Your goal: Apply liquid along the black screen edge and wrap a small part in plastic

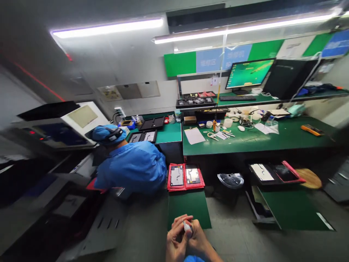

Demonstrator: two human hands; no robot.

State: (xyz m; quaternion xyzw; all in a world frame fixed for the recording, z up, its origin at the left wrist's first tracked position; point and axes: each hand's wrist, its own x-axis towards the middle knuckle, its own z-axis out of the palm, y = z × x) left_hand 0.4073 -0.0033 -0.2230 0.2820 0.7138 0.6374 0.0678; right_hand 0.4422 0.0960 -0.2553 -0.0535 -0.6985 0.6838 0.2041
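My left hand (176, 238) and my right hand (201, 240) are pressed together at the bottom middle of the head view. Both curl round a small white, tube-like object (187, 227) whose tip sticks up between the fingers. The hands hover over the near end of a narrow green-topped table (188, 207). At its far end lie two red trays (185, 176), each with a flat panel in it.
A person in a blue coat and cap (128, 163) sits to the left, facing a machine (62, 125). A long green workbench (259, 136) carries tools, paper, cups and a monitor (249, 72). A bin (230, 180) and a lower shelf with trays (275, 173) stand beneath it.
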